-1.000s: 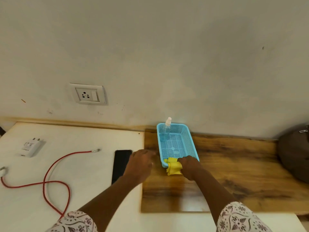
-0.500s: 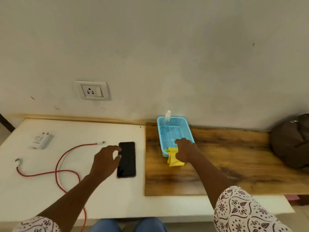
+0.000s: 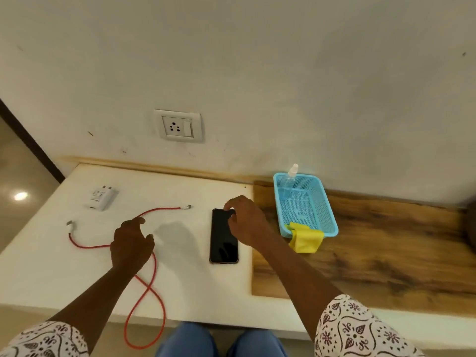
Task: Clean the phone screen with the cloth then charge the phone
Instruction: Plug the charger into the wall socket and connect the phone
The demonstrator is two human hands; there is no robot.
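A black phone (image 3: 223, 240) lies screen up on the white table (image 3: 64, 266). My right hand (image 3: 244, 222) hovers over its far end, fingers curled at the top edge, holding nothing that I can see. My left hand (image 3: 132, 244) hangs open above the red charging cable (image 3: 152, 287), which loops across the table and over its front edge. A yellow cloth (image 3: 305, 240) hangs over the near rim of the blue basket (image 3: 329, 215). The white charger plug (image 3: 101, 198) lies at the far left. A wall socket (image 3: 179, 126) sits above the table.
A clear spray bottle (image 3: 291, 176) stands in the basket's far corner. The basket rests on a wooden board (image 3: 373, 253) to the right of the white table. A dark bag edge shows at the far right. My knees are below the table's front edge.
My right hand let go of the yellow cloth and moved left onto the phone's far end. My left hand moved left from the phone to above the red cable. The view shifted right.
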